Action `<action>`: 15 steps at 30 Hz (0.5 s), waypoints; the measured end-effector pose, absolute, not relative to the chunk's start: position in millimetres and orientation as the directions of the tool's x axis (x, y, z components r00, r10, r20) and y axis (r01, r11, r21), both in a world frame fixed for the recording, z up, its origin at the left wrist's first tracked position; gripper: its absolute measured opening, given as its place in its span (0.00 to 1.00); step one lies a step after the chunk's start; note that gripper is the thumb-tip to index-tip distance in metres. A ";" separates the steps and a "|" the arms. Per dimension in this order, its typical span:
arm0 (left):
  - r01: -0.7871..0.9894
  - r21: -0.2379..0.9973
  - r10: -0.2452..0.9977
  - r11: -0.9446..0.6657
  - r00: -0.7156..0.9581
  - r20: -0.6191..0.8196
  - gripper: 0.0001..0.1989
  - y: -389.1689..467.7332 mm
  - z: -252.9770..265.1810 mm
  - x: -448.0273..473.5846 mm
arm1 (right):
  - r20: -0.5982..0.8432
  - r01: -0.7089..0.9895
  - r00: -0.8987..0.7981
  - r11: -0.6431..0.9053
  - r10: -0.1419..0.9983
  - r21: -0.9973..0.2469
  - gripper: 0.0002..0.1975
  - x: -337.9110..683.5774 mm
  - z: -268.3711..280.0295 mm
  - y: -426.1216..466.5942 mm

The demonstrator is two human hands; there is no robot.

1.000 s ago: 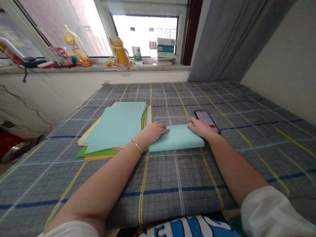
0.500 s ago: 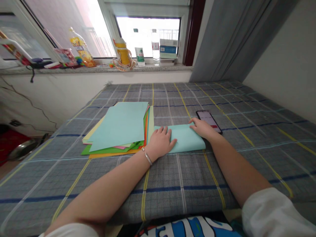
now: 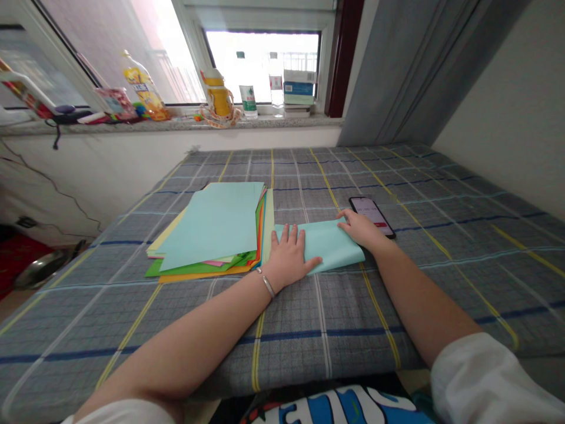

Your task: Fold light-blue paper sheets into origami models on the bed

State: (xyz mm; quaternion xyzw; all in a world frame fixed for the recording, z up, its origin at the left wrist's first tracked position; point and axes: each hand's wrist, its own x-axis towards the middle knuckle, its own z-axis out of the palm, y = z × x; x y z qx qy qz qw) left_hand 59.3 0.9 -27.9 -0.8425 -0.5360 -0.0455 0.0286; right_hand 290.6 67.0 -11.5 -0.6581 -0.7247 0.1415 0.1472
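Nearest to us, our two bare forearms are reaching out over the checked cover (image 3: 309, 330), and the white sleeve on our right arm is showing at the lower right corner. Our left hand (image 3: 289, 256) is lying palm down with the fingers spread and flat, pressing on the left end of the folded sheet (image 3: 329, 244); it is gripping nothing, and a bracelet (image 3: 265, 283) is sitting on its wrist. Our right hand (image 3: 362, 229) is resting on the far right corner of the same sheet, fingers loosely curved and pointing left, pinning the paper rather than closing around it. The sheet is lying flat on the cover between the two hands, its near edge running free along the cloth toward the right. Just to the left of our left hand, the stack (image 3: 212, 232) of coloured paper is fanning out, its right edge almost touching the sheet. The phone (image 3: 372, 215) is lying just beyond our right hand, its near end hidden by the fingers. To the right and in front of the sheet the cover is giving us broad open room; farther off it is running up to the wall below the sill (image 3: 176, 122), where bottles (image 3: 218, 94) and a box are standing against the window.
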 end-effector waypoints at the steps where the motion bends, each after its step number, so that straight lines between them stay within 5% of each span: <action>1: 0.905 0.003 0.899 -0.426 0.423 0.112 0.45 1.0 -29.0 59.0 | 0.031 0.912 -0.090 0.095 0.995 -0.399 0.14 290.4 -11.2 66.3; 15: 0.869 0.014 0.865 -0.495 0.490 0.110 0.40 1.1 -24.3 59.0 | 0.063 0.890 -0.062 0.084 0.996 -0.447 0.14 292.1 -13.5 65.5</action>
